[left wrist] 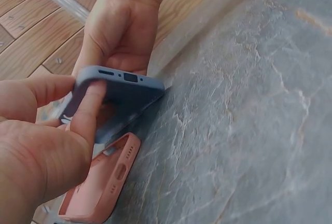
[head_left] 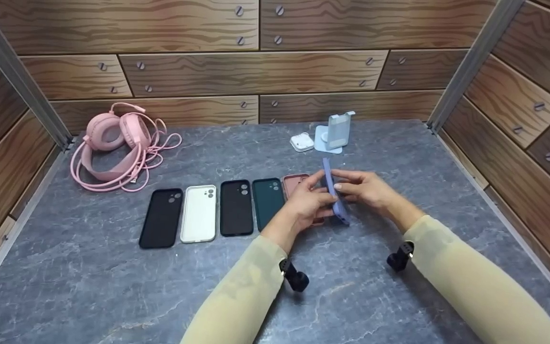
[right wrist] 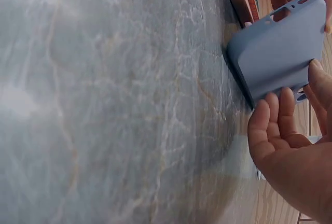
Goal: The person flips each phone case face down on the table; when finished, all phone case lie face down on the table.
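Note:
Both hands hold a lavender-blue phone case (head_left: 340, 213) on its long edge, tilted on the table at the right end of a row of cases. My left hand (head_left: 303, 205) grips one side, a finger reaching into the hollow inside in the left wrist view. From the other side my right hand (head_left: 370, 190) pinches the case, its fingertips (right wrist: 287, 99) against the smooth back. Under and beside the left hand lies a pink phone case (left wrist: 98, 187), partly hidden in the head view. Left of it lies a dark green phone case (head_left: 268, 198).
Further left lie a black case (head_left: 237, 208), a white case (head_left: 198, 215) and another black case (head_left: 161, 217). Pink headphones (head_left: 134, 129) with a coiled cable stand at the back left. White earphones in a small case (head_left: 301, 142) and a light blue phone stand (head_left: 338, 131) are behind the hands.

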Motion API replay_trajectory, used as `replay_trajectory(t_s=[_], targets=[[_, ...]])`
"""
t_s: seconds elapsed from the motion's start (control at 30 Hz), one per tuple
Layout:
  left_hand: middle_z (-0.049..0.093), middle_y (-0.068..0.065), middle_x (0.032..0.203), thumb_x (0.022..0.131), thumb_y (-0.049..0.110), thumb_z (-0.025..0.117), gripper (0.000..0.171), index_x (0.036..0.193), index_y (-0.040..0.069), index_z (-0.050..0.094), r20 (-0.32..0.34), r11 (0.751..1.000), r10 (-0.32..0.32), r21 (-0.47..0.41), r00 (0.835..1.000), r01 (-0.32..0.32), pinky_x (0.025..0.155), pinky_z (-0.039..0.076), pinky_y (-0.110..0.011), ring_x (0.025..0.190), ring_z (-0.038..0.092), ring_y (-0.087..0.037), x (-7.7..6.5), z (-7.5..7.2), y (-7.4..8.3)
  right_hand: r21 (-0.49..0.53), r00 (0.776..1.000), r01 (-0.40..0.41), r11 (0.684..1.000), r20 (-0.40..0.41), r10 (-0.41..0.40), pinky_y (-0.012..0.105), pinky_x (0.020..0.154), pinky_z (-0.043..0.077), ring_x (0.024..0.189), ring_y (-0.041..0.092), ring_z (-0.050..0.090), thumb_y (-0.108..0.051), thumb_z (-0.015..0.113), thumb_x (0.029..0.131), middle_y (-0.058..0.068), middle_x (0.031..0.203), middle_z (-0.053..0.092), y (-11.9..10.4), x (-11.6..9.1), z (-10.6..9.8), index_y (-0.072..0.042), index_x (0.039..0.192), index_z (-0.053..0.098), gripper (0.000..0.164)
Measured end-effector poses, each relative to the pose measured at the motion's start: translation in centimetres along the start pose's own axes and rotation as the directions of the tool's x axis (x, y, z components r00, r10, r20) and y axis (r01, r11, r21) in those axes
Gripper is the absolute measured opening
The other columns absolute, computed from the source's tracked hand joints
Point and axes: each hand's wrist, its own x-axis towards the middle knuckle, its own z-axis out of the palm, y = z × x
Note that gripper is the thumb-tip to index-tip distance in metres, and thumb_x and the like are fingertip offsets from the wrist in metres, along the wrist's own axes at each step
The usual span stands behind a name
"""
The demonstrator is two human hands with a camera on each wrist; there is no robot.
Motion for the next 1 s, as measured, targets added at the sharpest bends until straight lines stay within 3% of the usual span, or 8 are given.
replay_trajectory(t_s=[0.13, 0.3, 0.47, 0.67, 0.87, 1.0], targets=[[0.071, -0.014, 0.129, 0.091, -0.017, 0.063, 0.086, 0.166, 0.018, 0.038, -0.009, 1.0, 0.012, -0.021, 1.0, -0.012, 0.084, 0.063, -0.046, 0.115, 0.071, -0.037, -0.02, -0.05, -0.19, -0.044, 1.0, 0.008, 0.999, -0.026, -0.009, 0.033, 0.092, 0.059, 0.105, 0.017, 0.072, -0.005, 0.069, 0.103, 0.032, 0.148, 0.054, 0.02, 0.02, 0.16, 0.001, 0.157, 0.048, 0.058], [0.071, -0.015, 0.131, 0.089, -0.02, 0.06, 0.089, 0.167, 0.017, 0.037, -0.003, 0.999, 0.039, -0.03, 0.999, -0.039, 0.084, 0.062, -0.048, 0.116, 0.071, -0.039, -0.21, -0.12, -0.31, -0.178, 0.997, 0.034, 0.983, -0.061, -0.046, 0.029, 0.089, 0.058, 0.106, 0.013, 0.068, -0.009, 0.073, 0.101, 0.027, 0.145, 0.059, -0.22, -0.06, 0.29, -0.004, 0.154, 0.054, 0.057], [0.071, -0.014, 0.133, 0.088, -0.02, 0.059, 0.089, 0.166, 0.017, 0.038, 0.007, 0.998, 0.054, -0.033, 0.999, -0.053, 0.085, 0.062, -0.049, 0.115, 0.071, -0.04, -0.42, -0.17, -0.49, -0.233, 0.995, 0.039, 0.972, -0.082, -0.06, 0.03, 0.091, 0.056, 0.118, 0.026, 0.063, -0.01, 0.074, 0.1, 0.029, 0.145, 0.058, -0.37, -0.14, 0.41, -0.006, 0.159, 0.049, 0.064], [0.07, -0.013, 0.135, 0.088, -0.02, 0.06, 0.089, 0.166, 0.018, 0.039, -0.004, 0.997, 0.061, -0.056, 0.998, -0.061, 0.083, 0.063, -0.048, 0.111, 0.073, -0.037, -0.39, -0.38, -0.59, -0.254, 0.993, -0.008, 0.967, -0.114, -0.022, 0.041, 0.099, 0.053, 0.134, 0.042, 0.053, -0.017, 0.077, 0.099, 0.032, 0.152, 0.048, -0.45, -0.14, 0.27, -0.008, 0.167, 0.033, 0.081], [0.068, -0.017, 0.138, 0.089, -0.02, 0.059, 0.088, 0.166, 0.019, 0.039, -0.007, 0.993, 0.09, -0.081, 0.996, -0.09, 0.085, 0.062, -0.049, 0.109, 0.074, -0.037, -0.35, -0.43, -0.44, -0.21, 0.988, -0.076, 0.975, -0.146, 0.045, 0.034, 0.091, 0.055, 0.12, 0.033, 0.059, -0.021, 0.077, 0.1, 0.032, 0.149, 0.049, -0.43, -0.1, 0.13, -0.006, 0.168, 0.027, 0.086], [0.069, -0.014, 0.136, 0.089, -0.02, 0.06, 0.09, 0.166, 0.02, 0.038, -0.019, 0.994, 0.087, -0.06, 0.996, -0.088, 0.084, 0.063, -0.048, 0.107, 0.074, -0.036, -0.29, -0.36, -0.39, -0.193, 0.986, -0.073, 0.979, -0.162, 0.042, 0.029, 0.086, 0.056, 0.109, 0.024, 0.062, -0.019, 0.078, 0.099, 0.03, 0.143, 0.052, -0.45, -0.18, -0.07, -0.004, 0.168, 0.026, 0.087]])
